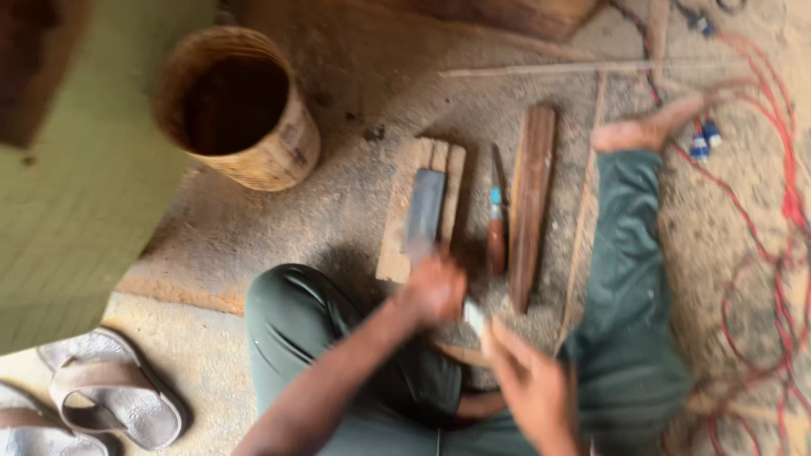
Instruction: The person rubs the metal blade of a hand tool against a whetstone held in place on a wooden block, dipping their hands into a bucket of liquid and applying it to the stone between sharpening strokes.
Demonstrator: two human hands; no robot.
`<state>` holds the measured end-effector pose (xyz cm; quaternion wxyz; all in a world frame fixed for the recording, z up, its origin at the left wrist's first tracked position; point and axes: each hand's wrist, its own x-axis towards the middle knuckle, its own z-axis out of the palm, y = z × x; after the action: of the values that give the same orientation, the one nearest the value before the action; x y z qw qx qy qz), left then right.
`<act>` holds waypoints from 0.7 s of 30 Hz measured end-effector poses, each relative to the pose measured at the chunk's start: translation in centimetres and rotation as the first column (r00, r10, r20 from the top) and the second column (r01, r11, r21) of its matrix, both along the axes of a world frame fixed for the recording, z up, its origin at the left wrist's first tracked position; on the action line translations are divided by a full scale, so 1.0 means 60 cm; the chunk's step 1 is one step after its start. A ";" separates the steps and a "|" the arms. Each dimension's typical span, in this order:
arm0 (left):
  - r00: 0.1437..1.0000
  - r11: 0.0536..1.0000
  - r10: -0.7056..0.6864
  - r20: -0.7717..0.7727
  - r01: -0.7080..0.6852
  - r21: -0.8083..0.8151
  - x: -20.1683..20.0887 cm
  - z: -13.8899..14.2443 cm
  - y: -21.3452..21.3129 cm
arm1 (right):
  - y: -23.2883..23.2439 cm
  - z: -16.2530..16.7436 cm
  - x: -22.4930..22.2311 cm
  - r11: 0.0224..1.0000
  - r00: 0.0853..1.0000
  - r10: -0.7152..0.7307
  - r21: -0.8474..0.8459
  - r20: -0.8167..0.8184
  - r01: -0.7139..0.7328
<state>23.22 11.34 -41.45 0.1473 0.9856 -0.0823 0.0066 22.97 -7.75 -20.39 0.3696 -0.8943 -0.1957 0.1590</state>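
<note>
- Dusty floor (338, 211), woven basket (239, 105) well beyond my fingers.
- Left hand (435, 289) fingers clamped on blade (425, 211), lying on sharpening block (420, 207).
- Right hand (532, 384) fingers apart beside it; a slip could cut them.

a rough floor-level woodworking workshop: a dusty concrete floor (338, 211) strewn with sawdust, wooden planks (530, 203) and a chisel (496, 228) at centre, a woven basket (241, 105) upper left, and tangled red cables (769, 211) along the right edge.
</note>
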 end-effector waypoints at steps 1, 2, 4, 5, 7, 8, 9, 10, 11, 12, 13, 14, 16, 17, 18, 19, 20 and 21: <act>0.991 0.998 -0.002 0.137 0.011 -0.062 0.045 -0.004 0.023 | 0.013 -0.002 0.039 0.997 0.997 0.072 0.035 0.019 -0.073; 0.963 0.992 0.015 0.269 0.020 -0.126 0.096 -0.002 0.049 | 0.029 0.001 0.087 0.986 0.988 0.151 0.069 0.037 -0.153; 0.956 0.948 0.144 -0.258 -0.207 -0.240 0.191 0.021 0.080 | 0.071 0.013 0.161 0.996 0.962 0.043 0.092 -0.268 -0.018; 0.978 0.967 0.167 -0.126 -0.187 -0.173 0.218 0.036 0.091 | 0.084 0.019 0.181 0.983 0.983 0.119 0.155 -0.143 -0.097; 0.977 0.985 0.172 0.127 -0.167 -0.042 0.223 0.065 0.090 | 0.092 0.031 0.185 0.938 0.965 0.240 0.230 0.110 -0.259; 0.927 0.989 0.147 0.345 -0.133 -0.063 0.204 0.076 0.078 | 0.085 0.034 0.163 0.987 0.993 0.117 0.107 0.008 -0.118; 0.832 0.990 0.137 0.538 -0.103 -0.093 0.164 0.080 0.060 | 0.069 0.033 0.131 0.999 0.996 -0.012 -0.052 -0.083 0.007; 0.704 0.990 0.135 0.698 -0.076 -0.116 0.113 0.076 0.040 | 0.047 0.025 0.095 0.998 0.998 0.057 0.035 -0.016 -0.057; 0.686 0.987 0.149 0.712 -0.064 -0.146 0.064 0.070 0.014 | 0.021 0.023 0.055 0.985 0.992 0.115 0.126 0.054 -0.121; 0.660 0.986 0.150 0.736 -0.044 -0.162 0.024 0.058 -0.006 | -0.002 0.019 0.018 0.994 0.992 0.095 0.043 0.086 -0.099; 0.915 0.991 0.080 0.397 -0.032 -0.126 0.005 0.044 -0.023 | -0.013 0.009 -0.001 0.997 0.989 0.074 -0.028 0.132 -0.071; 1.000 0.995 0.008 -0.020 -0.010 -0.097 -0.004 0.028 -0.032 | -0.021 0.001 -0.010 0.998 0.993 0.054 -0.013 0.108 -0.053; 0.960 0.989 0.064 0.273 -0.025 -0.144 0.029 0.000 -0.023 | -0.016 -0.003 0.015 1.000 1.000 -0.009 -0.026 0.030 0.010; 0.910 0.983 0.102 0.403 -0.030 -0.182 0.057 -0.008 -0.009 | -0.004 -0.003 0.040 1.000 1.000 0.004 -0.001 0.017 -0.004; 0.939 0.962 0.058 0.340 0.039 -0.271 0.111 -0.010 0.015 | 0.015 -0.001 0.083 0.999 1.000 0.024 0.023 0.010 -0.024; 0.919 0.964 0.099 0.382 0.007 -0.266 0.148 -0.005 0.032 | 0.033 0.009 0.133 0.997 0.996 0.080 0.012 0.026 -0.080; 0.890 0.969 0.140 0.433 -0.032 -0.247 0.177 0.003 0.048 | 0.049 0.021 0.166 0.989 0.988 0.143 0.015 0.053 -0.144; 0.919 0.968 0.160 0.360 -0.074 -0.240 0.205 0.017 0.062 | 0.066 0.027 0.184 0.987 0.989 0.144 0.069 0.033 -0.146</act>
<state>35.54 15.03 -40.42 0.2370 0.9466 -0.0484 0.2133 34.04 -3.78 -18.76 0.3857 -0.8661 -0.2710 0.1662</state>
